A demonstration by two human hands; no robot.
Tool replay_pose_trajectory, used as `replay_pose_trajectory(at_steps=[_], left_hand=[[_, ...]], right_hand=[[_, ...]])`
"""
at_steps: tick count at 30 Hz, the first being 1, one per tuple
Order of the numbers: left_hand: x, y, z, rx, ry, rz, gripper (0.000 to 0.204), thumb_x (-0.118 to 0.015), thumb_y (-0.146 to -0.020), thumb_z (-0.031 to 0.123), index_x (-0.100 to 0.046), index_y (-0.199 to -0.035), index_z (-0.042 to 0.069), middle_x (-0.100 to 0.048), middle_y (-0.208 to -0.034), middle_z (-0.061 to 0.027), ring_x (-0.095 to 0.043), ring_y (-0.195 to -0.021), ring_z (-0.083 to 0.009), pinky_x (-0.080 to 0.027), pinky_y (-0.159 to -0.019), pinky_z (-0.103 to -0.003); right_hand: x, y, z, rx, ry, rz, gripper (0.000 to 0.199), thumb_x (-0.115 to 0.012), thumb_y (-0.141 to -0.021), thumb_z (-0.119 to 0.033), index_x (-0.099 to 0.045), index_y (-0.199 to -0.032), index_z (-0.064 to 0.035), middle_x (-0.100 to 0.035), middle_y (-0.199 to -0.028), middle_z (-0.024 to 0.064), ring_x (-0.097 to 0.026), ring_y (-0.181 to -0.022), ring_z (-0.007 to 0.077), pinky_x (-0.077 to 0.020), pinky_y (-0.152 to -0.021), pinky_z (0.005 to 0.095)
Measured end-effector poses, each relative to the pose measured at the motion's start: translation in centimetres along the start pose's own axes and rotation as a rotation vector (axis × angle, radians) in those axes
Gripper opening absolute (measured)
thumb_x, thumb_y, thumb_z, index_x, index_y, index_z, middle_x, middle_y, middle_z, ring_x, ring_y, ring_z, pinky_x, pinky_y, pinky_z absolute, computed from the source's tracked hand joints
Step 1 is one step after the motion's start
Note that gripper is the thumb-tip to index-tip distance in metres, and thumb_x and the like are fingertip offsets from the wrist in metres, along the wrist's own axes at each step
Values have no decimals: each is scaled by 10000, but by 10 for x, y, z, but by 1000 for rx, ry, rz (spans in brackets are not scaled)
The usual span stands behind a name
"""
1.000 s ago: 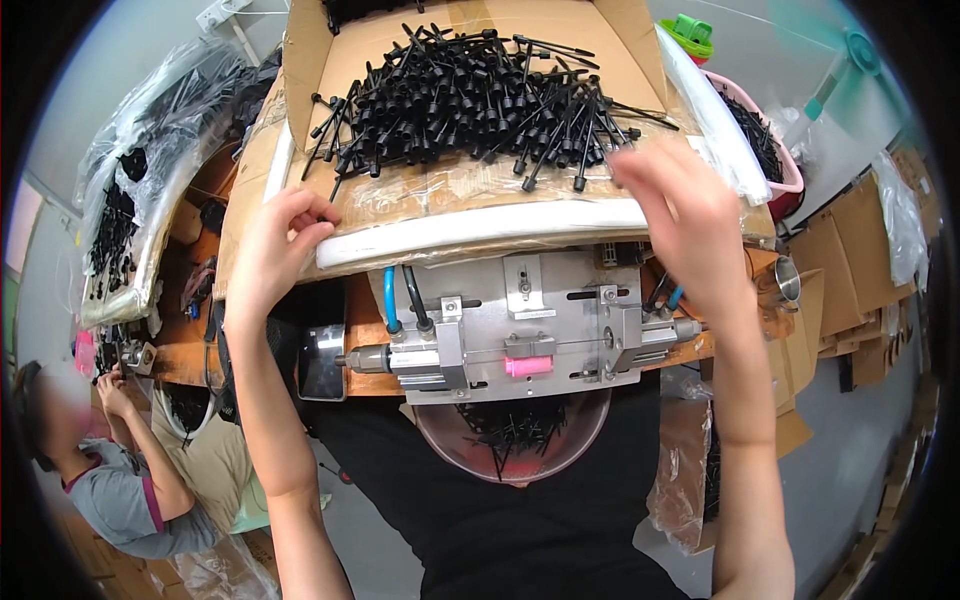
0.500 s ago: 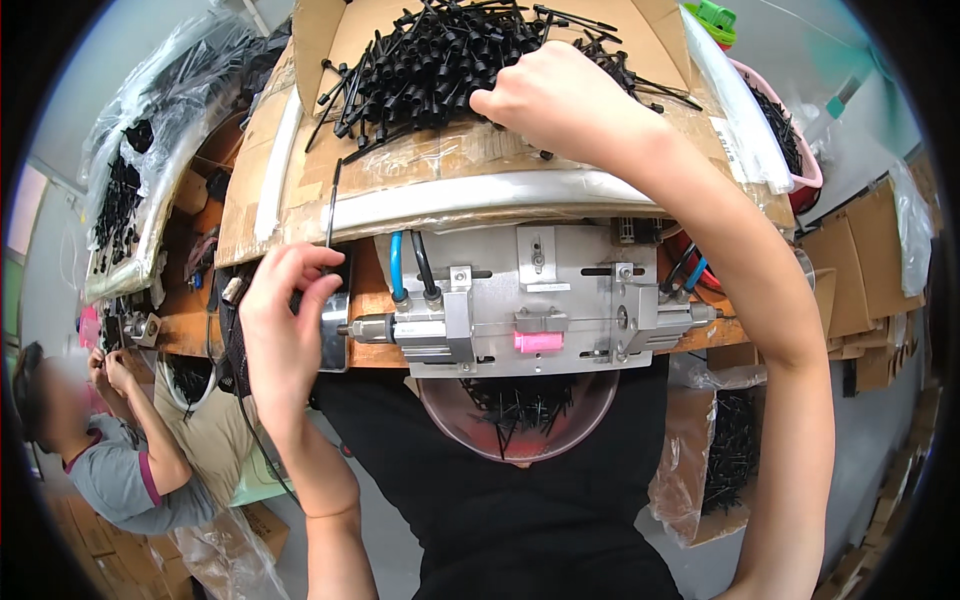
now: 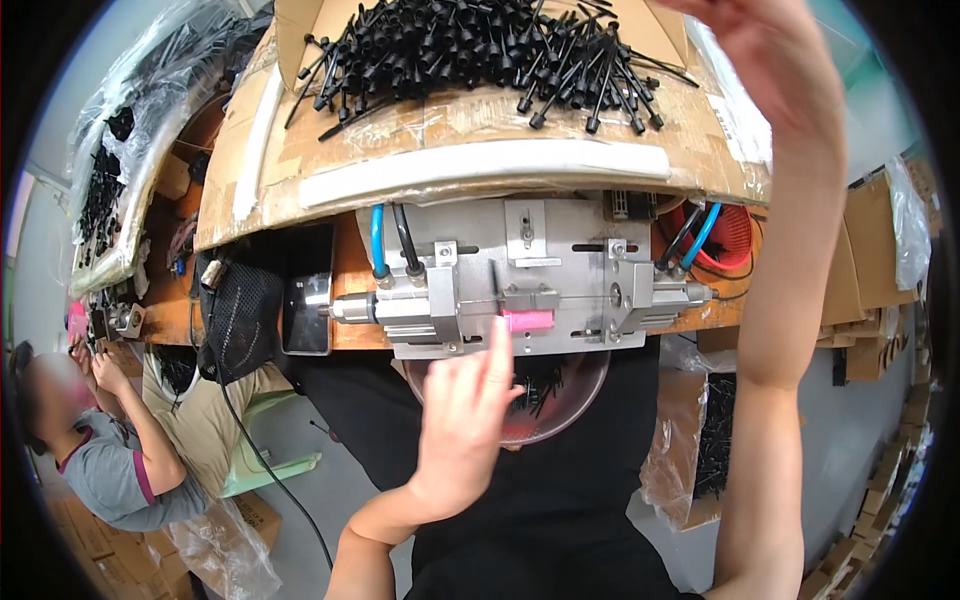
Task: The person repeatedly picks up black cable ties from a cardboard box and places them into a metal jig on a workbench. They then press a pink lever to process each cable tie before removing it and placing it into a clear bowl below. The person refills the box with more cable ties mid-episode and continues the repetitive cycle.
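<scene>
My left hand (image 3: 462, 415) is at the middle of the metal fixture (image 3: 590, 270), its forefinger stretched toward the pink block (image 3: 529, 320). A thin black plastic stick (image 3: 494, 283), blurred, stands up from its fingertips in front of the small metal holder beside that block. The grip itself is partly hidden by the hand. Off to the upper right is my right hand (image 3: 775, 60), smeared by motion and cut by the top edge, so its fingers barely show. Nearest to it lies a heap of black knobbed plastic sticks (image 3: 450, 55) on cardboard (image 3: 420, 135).
Under the fixture, a bowl (image 3: 590, 400) with black pieces sits at my lap. Blue hoses (image 3: 379, 240) rise from the fixture's left cylinder. A dark tablet-like panel (image 3: 308, 325) and black mesh bag (image 3: 240, 325) lie left. A person (image 3: 120, 450) works at far left.
My left hand has moved right from the panel to the fixture's middle with the black stick. My right hand has left the heap and swung up and right. Several sticks now spread at the heap's near right.
</scene>
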State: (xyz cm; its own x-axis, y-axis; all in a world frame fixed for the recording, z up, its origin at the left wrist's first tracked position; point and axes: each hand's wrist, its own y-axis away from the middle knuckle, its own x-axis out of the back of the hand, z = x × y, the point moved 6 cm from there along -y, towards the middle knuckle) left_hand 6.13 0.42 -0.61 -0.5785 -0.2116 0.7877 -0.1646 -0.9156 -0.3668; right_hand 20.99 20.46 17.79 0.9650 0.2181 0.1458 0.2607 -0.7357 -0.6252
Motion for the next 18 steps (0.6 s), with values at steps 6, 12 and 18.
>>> replay_pose_trajectory(at_steps=[6, 12, 18], left_hand=[[-51, 3, 8, -72, -274, -81, 678, -618, -735, 2, -446, -1389, -52, -503, -981, -85, -492, -883, -232, -438, -815, -346], [-54, -4, 12, -123, -318, -99, 693, -611, -727, -10, -430, -1393, -69, -503, -985, -94, -502, -915, -238, -447, -819, -339], [-52, 2, 3, -27, -259, -135, 686, -681, -767, 1, -433, -1405, -36, -538, -1025, -93, -501, -968, -270, -430, -874, -372]], right_hand=[[79, 77, -2, -31, -195, 271, 301, -541, -1003, -189, -564, -1243, -9, -655, -1076, 161, -629, -944, 164, -482, -722, 206], [46, 141, -7, -26, -90, 176, 274, -567, -971, -114, -539, -1206, 24, -648, -1096, 195, -644, -913, 216, -499, -684, 226], [-18, 217, 20, -206, 163, 176, 384, -655, -825, 126, -560, -1191, 59, -684, -976, 172, -675, -871, 186, -565, -703, 296]])
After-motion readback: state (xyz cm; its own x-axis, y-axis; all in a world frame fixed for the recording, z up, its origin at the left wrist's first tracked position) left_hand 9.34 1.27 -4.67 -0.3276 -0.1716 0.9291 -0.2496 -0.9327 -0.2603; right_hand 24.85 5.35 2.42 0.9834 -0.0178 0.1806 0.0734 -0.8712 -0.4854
